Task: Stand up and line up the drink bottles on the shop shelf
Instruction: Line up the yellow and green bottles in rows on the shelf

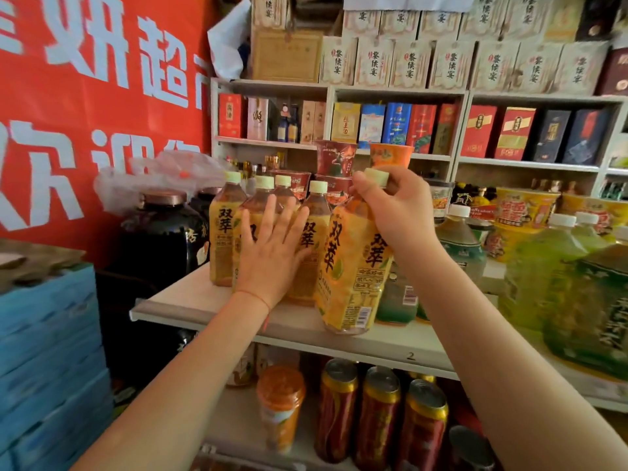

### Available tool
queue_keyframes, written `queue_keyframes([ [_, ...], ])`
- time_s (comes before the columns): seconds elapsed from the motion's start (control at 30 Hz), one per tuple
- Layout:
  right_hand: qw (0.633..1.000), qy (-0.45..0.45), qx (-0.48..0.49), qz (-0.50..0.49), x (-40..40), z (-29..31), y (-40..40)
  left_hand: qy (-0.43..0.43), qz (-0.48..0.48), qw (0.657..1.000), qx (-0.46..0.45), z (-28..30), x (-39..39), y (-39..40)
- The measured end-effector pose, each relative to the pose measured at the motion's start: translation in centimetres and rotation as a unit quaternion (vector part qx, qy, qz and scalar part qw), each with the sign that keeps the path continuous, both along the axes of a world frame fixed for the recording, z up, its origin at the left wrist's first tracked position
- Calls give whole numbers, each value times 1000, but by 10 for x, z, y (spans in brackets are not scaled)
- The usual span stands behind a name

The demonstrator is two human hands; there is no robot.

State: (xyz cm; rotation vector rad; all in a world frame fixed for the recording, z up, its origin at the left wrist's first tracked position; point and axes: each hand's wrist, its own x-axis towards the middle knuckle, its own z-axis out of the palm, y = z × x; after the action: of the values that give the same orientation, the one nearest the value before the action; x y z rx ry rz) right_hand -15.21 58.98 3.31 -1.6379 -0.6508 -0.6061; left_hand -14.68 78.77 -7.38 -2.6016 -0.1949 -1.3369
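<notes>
Near the shelf's (pixel 238 309) front edge, the right hand (pixel 394 212) pinches a tilted, glossy yellow-labelled plastic bottle (pixel 350 266) by its pale cap. Behind, the left hand (pixel 272 253) presses flat, fingers spread, against upright amber bottles (pixel 224 229) toward the left corner.

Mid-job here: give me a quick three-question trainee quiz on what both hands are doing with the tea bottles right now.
1. True or false: the left hand lies flat, fingers straight, against the standing tea bottles.
2. Where does the right hand grip the tilted tea bottle? A) its base B) its cap and neck C) its label
3. Fill in: the tilted bottle's base sits on the ____.

Key: 1 true; 2 B; 3 shelf
</notes>
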Motion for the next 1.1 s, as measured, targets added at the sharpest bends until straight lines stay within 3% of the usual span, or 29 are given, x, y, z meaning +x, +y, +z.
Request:
queue_keyframes([
  [0.1, 1000, -3, 4, 8, 2, -3, 18, -40, -7, 992, -120, -6, -9, 19],
  [0.23, 1000, -13, 9, 16, 1, -6, 46, -39, -114, 942, -314, -10, -22, 39],
  [0.47, 1000, -10, 18, 11, 0, -9, 81, -63, -294, 873, -385, -19, -47, 63],
  [0.57, 1000, -17, -6, 2, 1, -5, 91, -118, -232, 873, -412, -28, -51, 84],
  [0.63, 999, -12, -32, -3, 2, -3, 96, -127, -207, 849, -469, -28, -52, 92],
  [0.67, 999, -6, -41, 1, 3, -2, 99, -114, -228, 839, -481, -26, -53, 93],
  [0.8, 999, 2, -50, 21, 6, 0, 106, 3, -268, 851, -452, -13, -34, 90],
  [0.93, 999, -3, -40, 21, 11, -2, 107, 50, -321, 775, -543, -11, -25, 103],
  [1.1, 999, -10, -38, 25, 15, -12, 120, 121, -353, 730, -572, -8, -27, 122],
])
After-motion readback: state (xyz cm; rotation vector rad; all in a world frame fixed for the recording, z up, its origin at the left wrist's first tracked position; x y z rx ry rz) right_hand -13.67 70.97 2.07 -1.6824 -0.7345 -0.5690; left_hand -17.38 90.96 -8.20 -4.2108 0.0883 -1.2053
